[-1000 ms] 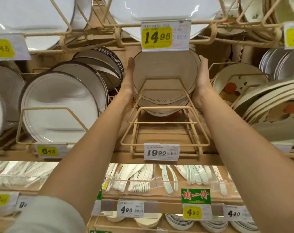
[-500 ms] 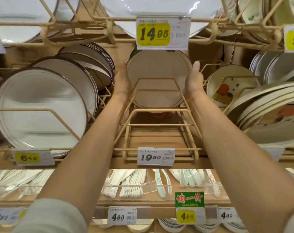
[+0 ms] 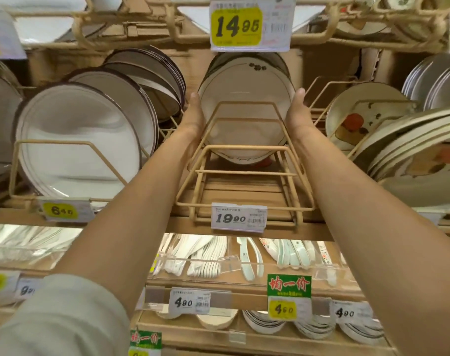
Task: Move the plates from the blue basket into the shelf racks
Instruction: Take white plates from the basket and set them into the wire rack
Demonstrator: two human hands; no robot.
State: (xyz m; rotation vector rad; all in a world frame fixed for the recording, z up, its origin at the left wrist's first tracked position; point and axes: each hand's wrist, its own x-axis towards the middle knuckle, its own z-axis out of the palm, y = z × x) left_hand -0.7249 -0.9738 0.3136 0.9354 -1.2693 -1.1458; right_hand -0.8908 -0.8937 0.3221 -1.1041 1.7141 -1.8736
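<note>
at the far left, big white round plates with dark rims lean upright in their wire holder above a yellow tag reading 6.45. next, the person's left hand lies flat, fingers straight, against the left rim of a small stack of cream round plates with a dark flower sprig. above it hangs a yellow 14.95 label, and below it a white 19.90 label. the stack stands on edge at the back of the middle beige wire shelf rack. the right hand mirrors the left on the opposite rim. i'd say both palms squeeze sideways to keep the stack together while seating it. lower down, a green sign reads 均一价 over 4.50. further right lean cream plates painted with orange fruit. the blue basket is out of sight.
</note>
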